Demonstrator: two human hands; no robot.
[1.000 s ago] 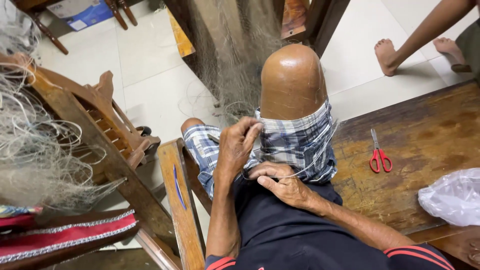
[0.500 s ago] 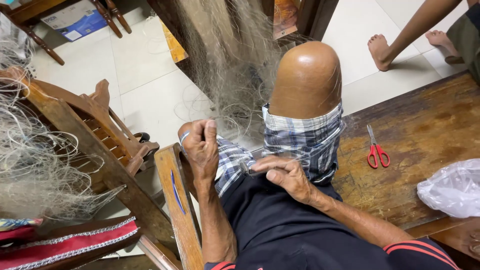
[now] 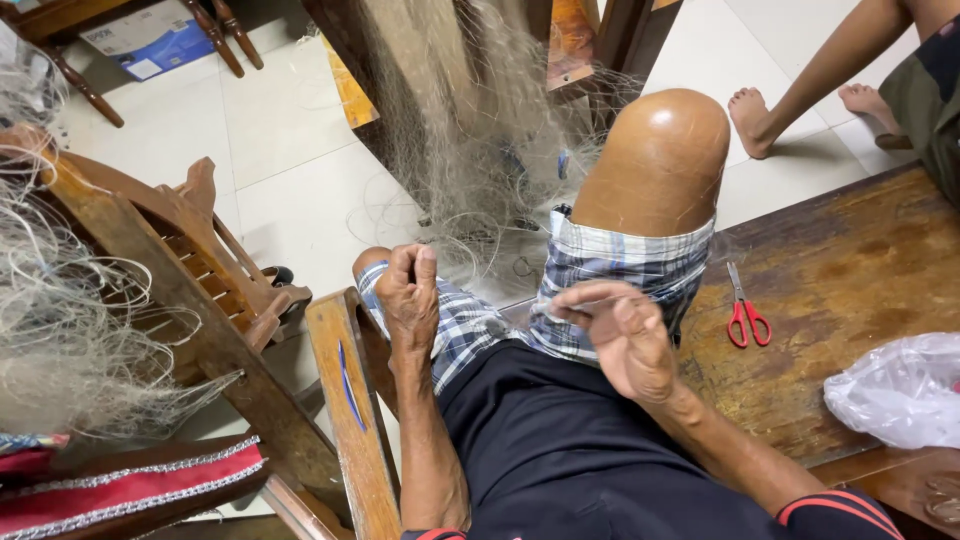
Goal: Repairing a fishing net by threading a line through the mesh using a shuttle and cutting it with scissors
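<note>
Two hands up over my lap, both working the fishing net (image 3: 470,150) that hangs pale and tangled from the wooden frame ahead of my raised knee. My left hand (image 3: 410,300) is fisted tight, thumb up, closed on a strand I can barely make out, above the checked shorts. My right hand (image 3: 620,335) is curled, fingertips pinching fine line near the shorts' hem. Red-handled scissors (image 3: 745,315) lie on the dark wooden bench (image 3: 850,270) to my right, apart from my hand; a crumpled clear plastic bag (image 3: 900,390) sits nearer the bench's edge. More net is heaped on the wooden chair (image 3: 200,290) at left.
</note>
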